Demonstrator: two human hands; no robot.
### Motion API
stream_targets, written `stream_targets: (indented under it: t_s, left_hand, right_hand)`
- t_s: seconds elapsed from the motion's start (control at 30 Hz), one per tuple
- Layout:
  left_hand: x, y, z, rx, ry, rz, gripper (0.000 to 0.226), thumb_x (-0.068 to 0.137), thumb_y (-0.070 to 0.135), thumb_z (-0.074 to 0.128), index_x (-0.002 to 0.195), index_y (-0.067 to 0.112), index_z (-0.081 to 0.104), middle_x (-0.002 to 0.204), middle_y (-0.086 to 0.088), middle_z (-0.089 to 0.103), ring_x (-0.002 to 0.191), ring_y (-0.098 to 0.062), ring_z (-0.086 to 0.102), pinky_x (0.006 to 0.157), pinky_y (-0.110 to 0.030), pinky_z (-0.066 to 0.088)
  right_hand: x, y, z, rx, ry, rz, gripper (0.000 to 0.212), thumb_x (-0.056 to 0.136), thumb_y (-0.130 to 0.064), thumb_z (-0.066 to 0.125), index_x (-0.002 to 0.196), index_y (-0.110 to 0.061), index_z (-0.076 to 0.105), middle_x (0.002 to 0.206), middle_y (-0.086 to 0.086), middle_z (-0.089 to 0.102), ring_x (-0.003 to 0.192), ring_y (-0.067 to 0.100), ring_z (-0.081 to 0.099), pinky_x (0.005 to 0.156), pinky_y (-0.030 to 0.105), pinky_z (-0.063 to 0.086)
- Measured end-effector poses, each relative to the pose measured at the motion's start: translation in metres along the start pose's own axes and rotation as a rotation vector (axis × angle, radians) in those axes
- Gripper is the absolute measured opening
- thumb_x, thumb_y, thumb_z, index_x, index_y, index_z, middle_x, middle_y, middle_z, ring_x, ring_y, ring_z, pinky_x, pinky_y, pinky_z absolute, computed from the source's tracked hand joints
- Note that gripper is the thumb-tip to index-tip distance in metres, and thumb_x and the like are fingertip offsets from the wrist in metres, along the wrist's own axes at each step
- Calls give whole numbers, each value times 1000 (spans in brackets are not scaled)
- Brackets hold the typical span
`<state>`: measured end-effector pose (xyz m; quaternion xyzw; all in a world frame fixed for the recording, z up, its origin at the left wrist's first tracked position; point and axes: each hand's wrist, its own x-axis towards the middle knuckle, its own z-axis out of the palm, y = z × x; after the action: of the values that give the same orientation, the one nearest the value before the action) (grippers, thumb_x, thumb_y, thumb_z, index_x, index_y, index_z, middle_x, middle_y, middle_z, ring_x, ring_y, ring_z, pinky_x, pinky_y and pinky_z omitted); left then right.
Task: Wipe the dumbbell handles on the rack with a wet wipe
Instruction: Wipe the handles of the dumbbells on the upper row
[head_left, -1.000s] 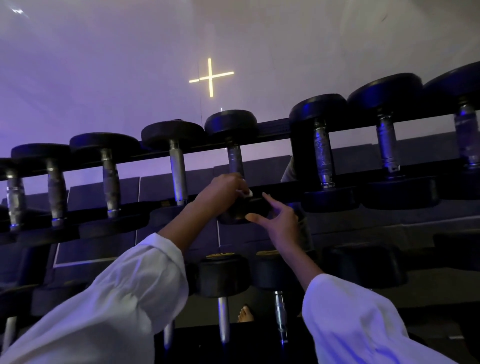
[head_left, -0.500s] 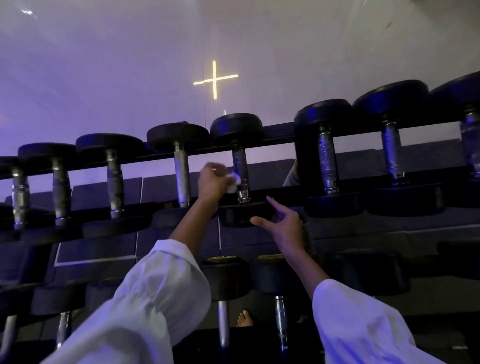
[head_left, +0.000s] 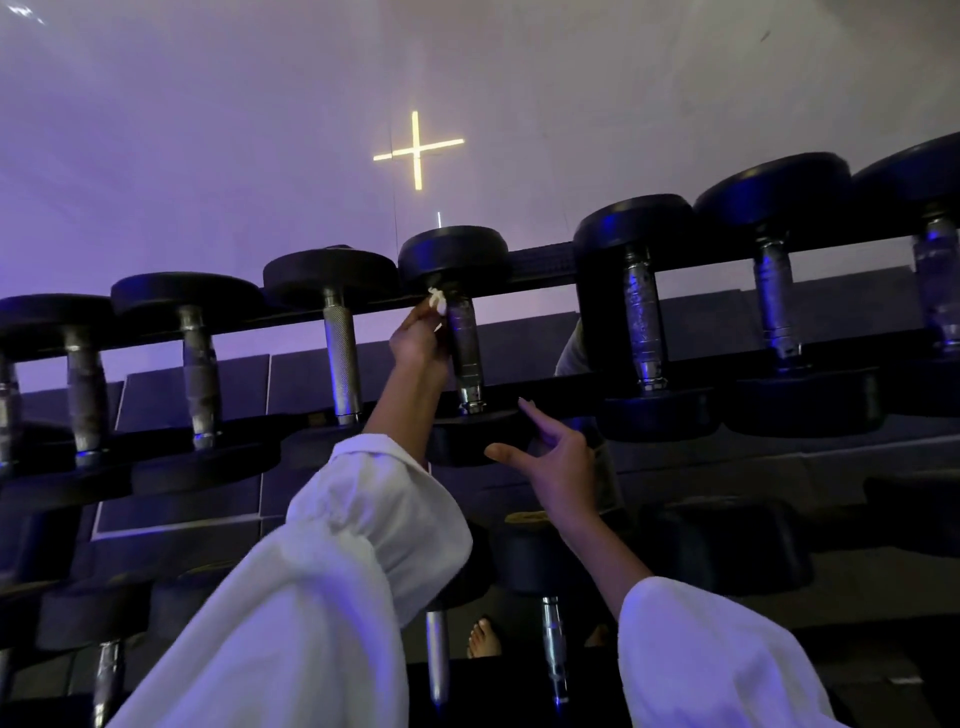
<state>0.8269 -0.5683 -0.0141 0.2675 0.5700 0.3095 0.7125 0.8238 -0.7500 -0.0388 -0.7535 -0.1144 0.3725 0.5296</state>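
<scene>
A row of black dumbbells lies across the upper rack rail (head_left: 540, 260), metal handles facing me. My left hand (head_left: 420, 340) pinches a small white wet wipe (head_left: 436, 300) against the top of the middle dumbbell's handle (head_left: 465, 353), just under its far head (head_left: 454, 254). My right hand (head_left: 558, 460) hovers with spread fingers beside that dumbbell's near head (head_left: 467, 436), thumb and forefinger extended; whether it touches the head is unclear. Both arms wear white sleeves.
More dumbbell handles stand left (head_left: 342, 353) and right (head_left: 643, 327) on the same rail. A lower tier holds further dumbbells (head_left: 551, 639). My bare foot (head_left: 483, 638) shows on the floor below. A lit cross (head_left: 417, 149) glows on the wall behind.
My left hand has slid the wipe up the middle handle, from its lower end to just under the far head. My right hand has stayed by the near head.
</scene>
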Motion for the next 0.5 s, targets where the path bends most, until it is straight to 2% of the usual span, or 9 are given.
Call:
stream_targets:
  t_s: [0.03, 0.07, 0.13, 0.17, 0.27, 0.3, 0.37, 0.43, 0.5]
  left_hand:
    - [0, 1, 0, 35, -11, 34, 15, 85, -4, 59, 82, 9, 65, 61, 0, 63, 58, -11, 56, 62, -26, 51]
    - [0, 0, 1, 112, -9, 107, 13, 84, -1, 61, 80, 11, 64, 65, -2, 63, 60, -12, 56, 63, -26, 50]
    - [-5, -4, 2, 192, 7, 213, 6, 84, 5, 65, 87, 11, 63, 80, -5, 63, 71, -12, 57, 74, -26, 51]
    - [-4, -6, 1, 171, 14, 206, 7, 84, 7, 65, 89, 10, 62, 81, -4, 64, 71, -11, 58, 74, -25, 51]
    - [5, -4, -1, 10, 9, 53, 8, 84, 5, 65, 79, 11, 64, 61, 3, 64, 59, -8, 57, 57, -20, 51]
    - [9, -4, -1, 23, 30, 88, 10, 83, 4, 66, 75, 11, 64, 54, 5, 62, 54, -8, 56, 55, -21, 51]
    - [10, -7, 0, 246, 89, 331, 5, 79, 4, 68, 76, 8, 69, 60, 0, 64, 59, -12, 57, 65, -25, 51]
    - [0, -15, 0, 583, 128, 662, 8, 79, 6, 66, 84, 8, 72, 81, -7, 69, 76, -17, 61, 72, -16, 46]
    - [-2, -21, -4, 808, 76, 948, 11, 83, 8, 63, 89, 4, 72, 97, -10, 66, 86, -17, 58, 69, -10, 35]
  right_hand:
    - [0, 0, 0, -2, 4, -1, 84, 49, -37, 82, 127, -17, 57, 132, 4, 55, 122, 8, 48, 109, 33, 37]
    - [-1, 0, 0, -5, 8, -1, 85, 48, -38, 83, 126, -18, 57, 130, 4, 56, 116, 6, 50, 107, 36, 39]
    - [0, -1, 0, -2, 14, -2, 88, 45, -43, 80, 126, -18, 57, 128, 4, 58, 110, 6, 51, 105, 40, 41]
    - [0, -2, 0, -1, 14, -3, 89, 44, -44, 78, 126, -17, 57, 129, 5, 58, 113, 7, 51, 105, 38, 41]
    - [0, 0, 1, 14, 9, 11, 89, 43, -43, 77, 126, -15, 57, 121, -1, 62, 110, 6, 54, 100, 29, 44]
    - [0, 0, 1, 18, 9, 16, 90, 42, -44, 78, 125, -16, 58, 111, -7, 64, 103, 3, 54, 95, 25, 45]
    - [0, 1, 1, 16, 17, 13, 92, 40, -52, 77, 124, -21, 59, 102, -12, 62, 95, 1, 51, 91, 26, 45]
    - [1, 2, 2, 18, 23, 22, 92, 40, -51, 78, 125, -20, 57, 117, -4, 62, 110, 6, 53, 102, 30, 42]
    - [1, 0, 2, 35, 22, 31, 91, 42, -43, 78, 126, -15, 57, 129, 2, 57, 124, 10, 48, 107, 32, 39]
